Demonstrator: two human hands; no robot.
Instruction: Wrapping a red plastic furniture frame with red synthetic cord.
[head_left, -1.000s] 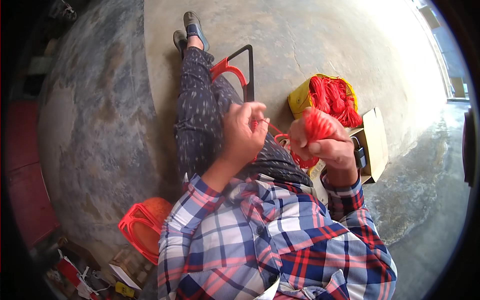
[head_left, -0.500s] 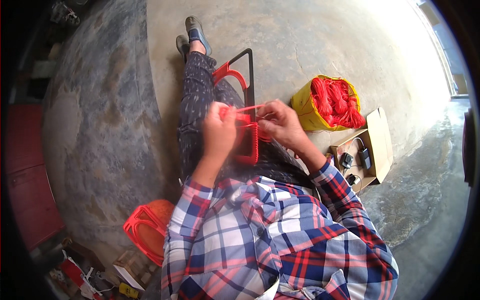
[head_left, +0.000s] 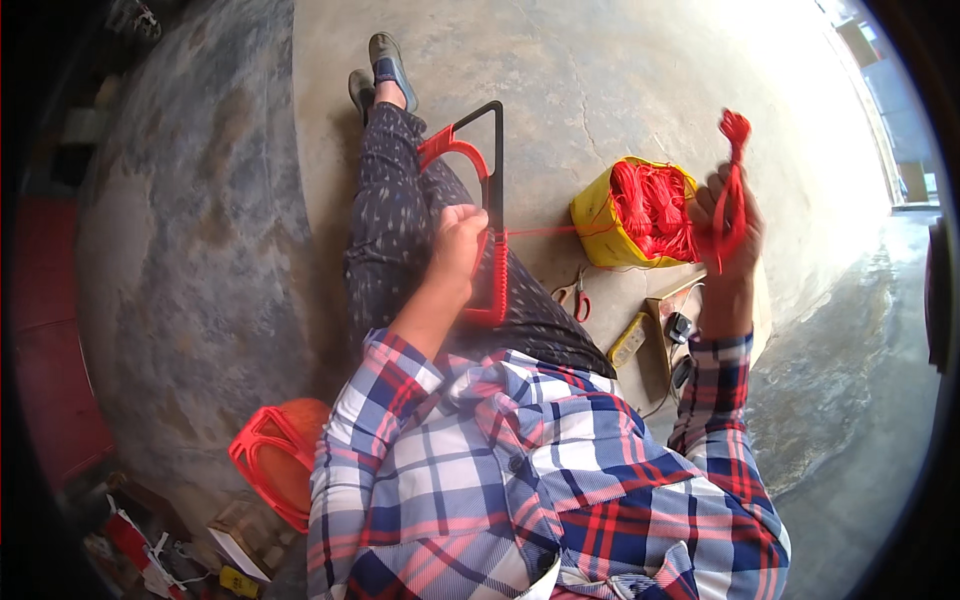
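Across my lap rests a frame (head_left: pixel 499 150) of black bars, with red cord wound closely along its near end and a curved red part on its left. My left hand (head_left: pixel 458 243) is closed at the middle of the frame, by the wound part; its fingertips hide just what they pinch. Out to the right, my right hand (head_left: pixel 728 225) grips a bundle of red cord (head_left: pixel 735 128), whose bunched end sticks up above the fingers. A taut strand (head_left: pixel 545 232) runs rightward from the frame, passing the yellow container toward my right hand.
A yellow container (head_left: pixel 592 222) full of red cord hanks (head_left: pixel 645 205) stands on the concrete floor to the right. Near it are scissors (head_left: pixel 581 303), a yellow object (head_left: pixel 628 340) and a cardboard box (head_left: pixel 655 345) with black adapters (head_left: pixel 680 328). A red chair (head_left: pixel 275 465) is at lower left.
My right hand has swung away from the frame, far to the right, with the cord bundle, drawing the strand out. The left hand stays at the frame. Scissors and the yellow object have come into sight.
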